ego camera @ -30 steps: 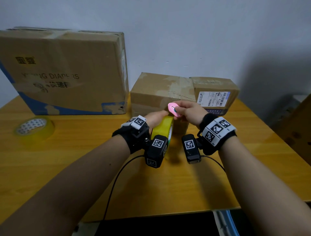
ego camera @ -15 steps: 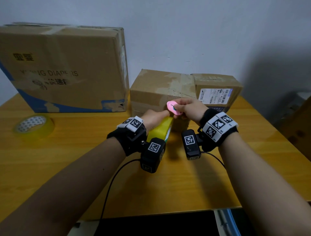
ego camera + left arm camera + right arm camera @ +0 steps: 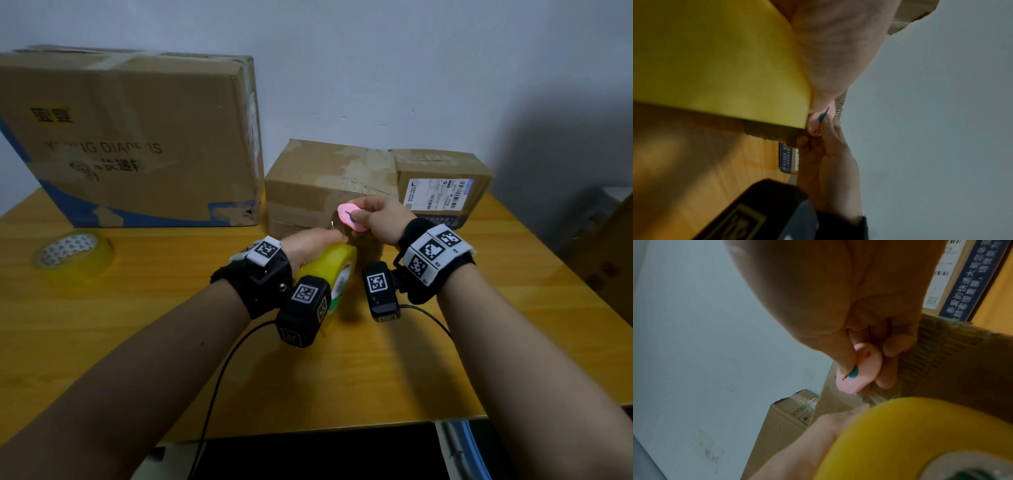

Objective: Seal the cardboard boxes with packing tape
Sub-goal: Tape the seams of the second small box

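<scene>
A yellow tape roll stands on edge in front of the middle cardboard box, and my left hand grips it from above. In the left wrist view the tape roll fills the upper left. My right hand pinches a small pink cutter against the box's front face, just above the roll. The pink cutter sits between thumb and fingers, its tip at the box near the tape roll. A thin strip of tape seems stretched from roll to box, hard to make out.
A large diaper box stands at the back left and a small labelled box at the back right. A second tape roll lies flat on the wooden table at the left. Cables trail from both wrists.
Both hands have stayed at the middle box's front face. The roll in my left hand has shifted slightly; the cutter remains pinched at the same spot.
</scene>
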